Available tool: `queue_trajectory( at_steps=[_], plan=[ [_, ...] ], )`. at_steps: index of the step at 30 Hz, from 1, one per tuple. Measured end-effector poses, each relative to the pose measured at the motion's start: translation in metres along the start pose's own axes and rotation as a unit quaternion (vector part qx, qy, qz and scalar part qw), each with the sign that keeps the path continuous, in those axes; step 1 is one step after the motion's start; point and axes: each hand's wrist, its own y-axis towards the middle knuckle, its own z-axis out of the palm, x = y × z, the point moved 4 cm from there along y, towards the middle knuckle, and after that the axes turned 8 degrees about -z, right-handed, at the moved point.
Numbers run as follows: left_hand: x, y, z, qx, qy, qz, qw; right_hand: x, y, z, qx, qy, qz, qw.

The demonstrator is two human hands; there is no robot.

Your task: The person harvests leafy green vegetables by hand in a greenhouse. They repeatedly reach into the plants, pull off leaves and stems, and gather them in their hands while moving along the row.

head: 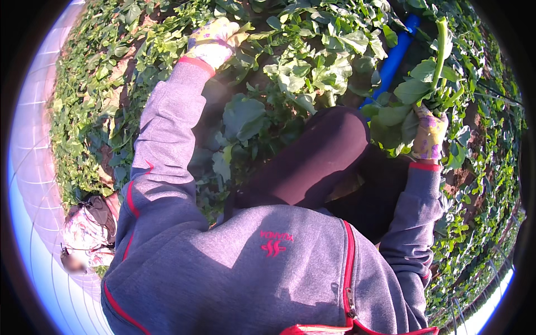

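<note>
My right hand, in a yellow glove with a purple pattern, grips a bunch of leafy greens. One thick pale green stalk sticks up from the bunch. At the upper left, my left hand wears a similar floral glove and reaches in among low leafy plants. Its fingers point right and touch green stems; sunlight washes them out, so whether they hold one cannot be told. My bent knee, in dark trousers, rises between the two hands.
A blue pipe-like object lies slanting through the plants near my right hand. Dense leafy rows stand on both sides. Another person is at the lower left, near the translucent ribbed plastic wall of a greenhouse.
</note>
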Motion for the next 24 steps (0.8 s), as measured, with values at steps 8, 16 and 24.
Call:
queue_trajectory(
  at_steps=[8, 16, 24],
  plan=[
    [-0.171, 0.016, -0.037, -0.027, -0.507, 0.032, 0.861, 0.03, -0.018, 0.043, 0.155, 0.189, -0.08, 0.966],
    [-0.222, -0.004, 0.024, 0.147, -0.738, -0.184, 0.632, 0.016, 0.019, 0.027, 0.108, 0.106, -0.035, 0.988],
    [-0.072, -0.04, 0.146, 0.209, -0.19, -0.319, 0.905, 0.043, 0.055, -0.016, -0.082, 0.133, -0.072, 0.985]
  ],
)
